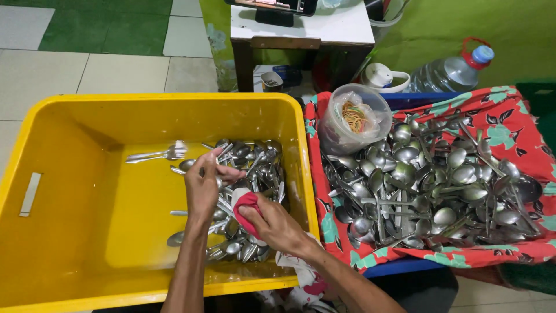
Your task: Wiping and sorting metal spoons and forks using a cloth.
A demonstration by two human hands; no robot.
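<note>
Yellow tub [69,174] below me: my right hand [272,223] pinches a red cloth [246,203], left hand [202,185] closed on a spoon [223,200]. Stiff, light, slippery metal; best gripped mid-handle. Beyond, more spoons [428,191] heap on floral fabric [509,116].

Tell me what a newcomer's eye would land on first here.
First the big yellow tub on the left, with both hands over the cutlery inside it: the left hand holds spoons, the right hand presses a red cloth on them. Next, the shiny heap of spoons on the red flowered cloth at right.
</note>
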